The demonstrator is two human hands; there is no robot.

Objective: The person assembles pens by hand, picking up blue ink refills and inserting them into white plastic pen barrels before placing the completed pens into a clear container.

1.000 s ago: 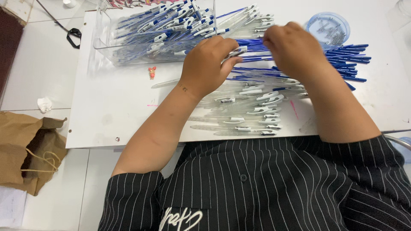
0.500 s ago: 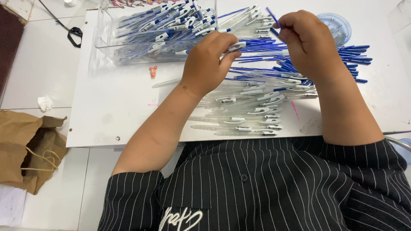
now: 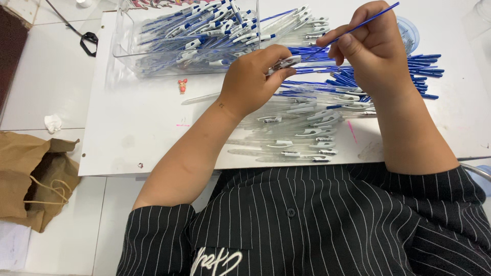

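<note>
A brown paper bag [image 3: 31,176] is lying on the floor, off the left edge of the desk [image 3: 133,133]. A crumpled white scrap [image 3: 52,122] is sitting on the floor just above it. A black scissor handle [image 3: 90,43] is lying near the far left corner of the desk.

On the desk, by the far edge, a clear plastic box [image 3: 186,38] is holding lots of finished pens with blue and white parts. A tiny pink toy figure [image 3: 182,85] is lying just in front of the box.

The left hand [image 3: 253,79] is curling its fingers tight around a clear pen barrel [image 3: 284,63], near the middle of the desk. Under that hand, a pile of clear empty barrels [image 3: 302,130] is spreading down to the near edge.

The right hand [image 3: 376,48] is pinching a thin blue ink refill [image 3: 365,23] between thumb and fingers. The refill is pointing up and to the right, above the desk, with its low end close to the barrel in the left hand. A heap of blue refills [image 3: 419,71] is lying by the right hand, toward the right edge. A round clear lid [image 3: 410,31] is sitting behind it at the far edge.
</note>
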